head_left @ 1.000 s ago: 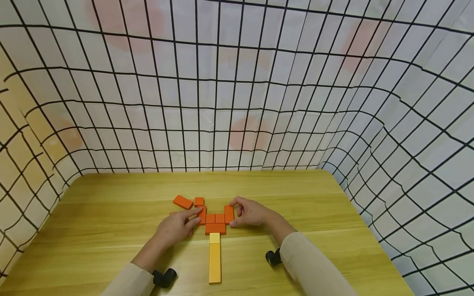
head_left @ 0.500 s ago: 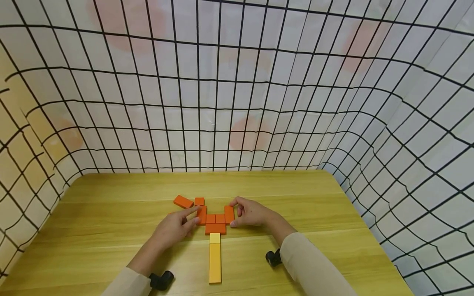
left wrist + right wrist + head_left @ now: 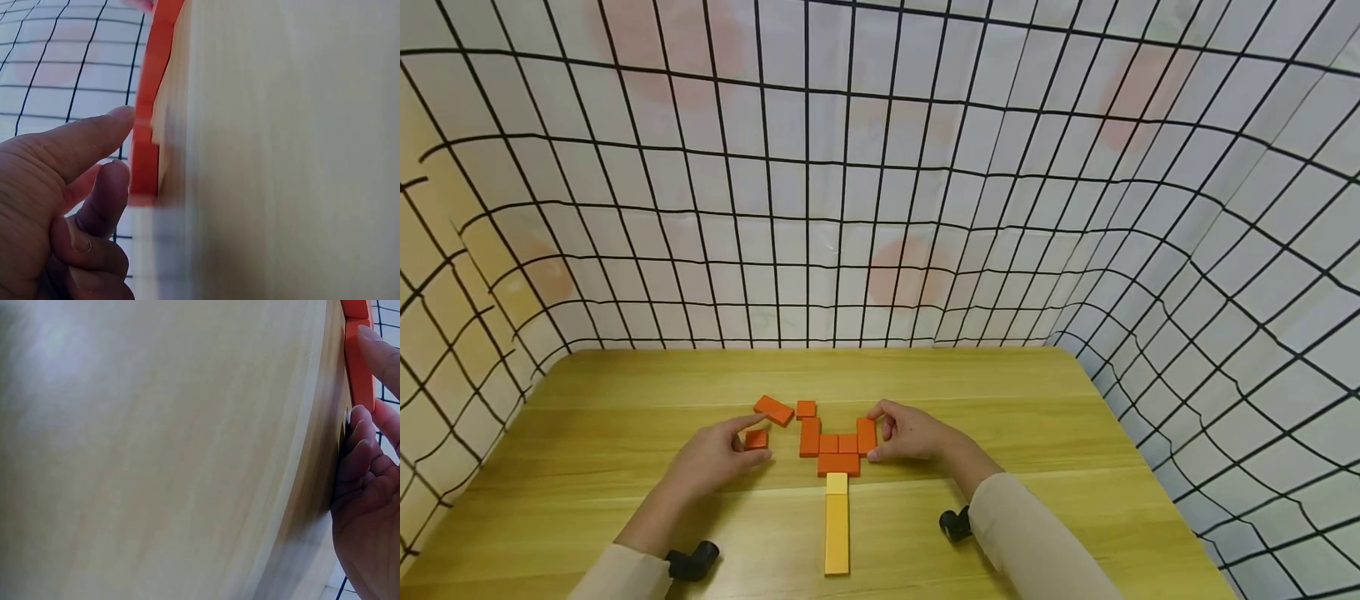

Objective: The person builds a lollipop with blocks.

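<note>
In the head view my right hand point(image 3: 913, 433) pinches an upright orange rectangular block point(image 3: 867, 437) by its two ends, thumb at the near end and index finger at the far one. This same block point(image 3: 359, 365) shows between thumb and finger in the right wrist view. My left hand point(image 3: 709, 457) has thumb and index finger spread about a small square orange block point(image 3: 756, 439), with gaps on both sides. Its index fingertip overlaps the edge of a slanted orange block point(image 3: 773, 409). The left wrist view shows the left hand point(image 3: 69, 181) beside a row of orange blocks.
Several orange blocks form a cup shape, with a wide block point(image 3: 838, 464) at its base. Below lie a pale yellow square point(image 3: 837, 483) and a long yellow block point(image 3: 837, 535). A small orange block point(image 3: 806, 409) lies above the left arm. Black netting point(image 3: 842, 183) surrounds the wooden table point(image 3: 1000, 375).
My left hand has left the upright block on the left side of the cup shape and moved left to the small square block. The right hand stays in place.
</note>
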A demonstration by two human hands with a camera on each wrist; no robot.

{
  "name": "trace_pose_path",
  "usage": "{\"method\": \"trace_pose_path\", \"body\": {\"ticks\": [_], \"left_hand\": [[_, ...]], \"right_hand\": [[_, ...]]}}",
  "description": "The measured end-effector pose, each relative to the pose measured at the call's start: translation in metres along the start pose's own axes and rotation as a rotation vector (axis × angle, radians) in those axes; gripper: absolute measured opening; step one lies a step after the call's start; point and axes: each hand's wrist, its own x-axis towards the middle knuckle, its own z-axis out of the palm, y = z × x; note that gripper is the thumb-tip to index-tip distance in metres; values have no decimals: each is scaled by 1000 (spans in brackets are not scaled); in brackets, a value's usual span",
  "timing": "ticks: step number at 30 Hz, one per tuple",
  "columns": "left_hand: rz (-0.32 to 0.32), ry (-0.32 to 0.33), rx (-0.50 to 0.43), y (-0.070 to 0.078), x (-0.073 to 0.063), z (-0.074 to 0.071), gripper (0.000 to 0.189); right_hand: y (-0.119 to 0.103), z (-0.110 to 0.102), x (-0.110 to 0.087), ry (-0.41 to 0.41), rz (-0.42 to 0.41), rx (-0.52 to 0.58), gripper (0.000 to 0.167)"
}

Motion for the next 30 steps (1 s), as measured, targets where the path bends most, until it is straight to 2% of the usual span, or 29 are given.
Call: {"method": "trace_pose_path", "body": {"ticks": [6,13,17,24,30], "left_hand": [[-21,-14,13,-10,0,-7,69],[-2,-22,43,-18,-3,-9,52],[-2,-24,54,-18,-2,-9,48],[-36,-39,-16,-15,-2,-6,53],[-50,-49,-46,-14,-1,-2,44]], "right_hand": [[1,0,-1,1,7,-5,55],[0,0,-1,-2,-3,-5,53],[0,0,-1,-2,-3,2,54],[0,0,1,-3,-5,8,54],[-1,0,0,-7,-2,18,54]]}}
